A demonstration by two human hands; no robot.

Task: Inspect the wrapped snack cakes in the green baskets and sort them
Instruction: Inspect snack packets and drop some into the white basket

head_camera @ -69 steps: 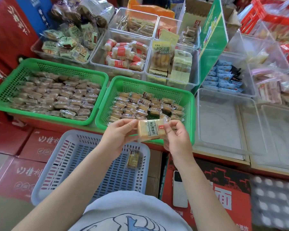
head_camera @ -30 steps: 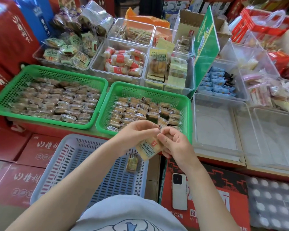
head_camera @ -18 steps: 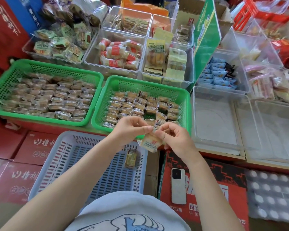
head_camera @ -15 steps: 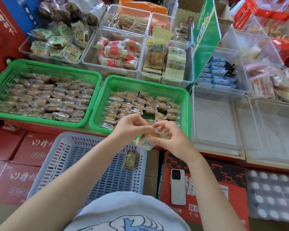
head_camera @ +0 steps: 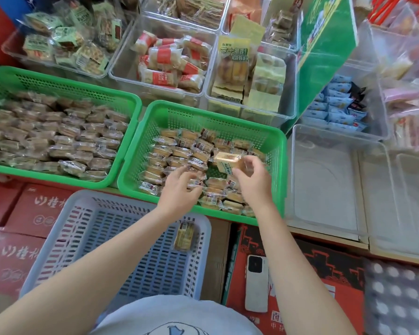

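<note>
The wrapped cake [head_camera: 228,162], a moment ago turned between both hands, is now pinched by the right hand [head_camera: 250,182] alone over the right green basket [head_camera: 205,116], centre frame; the left hand [head_camera: 179,189] has dropped onto the pile, seemingly loose-fingered; inspection looks finished, return likely.

Bright, even daylight with a wide-angle view and some motion blur.
Shadows are soft and faint; the left green basket [head_camera: 58,131] and frame edges smear, straight lines bow outward, and the clear bins [head_camera: 324,180] carry pale glare.
</note>
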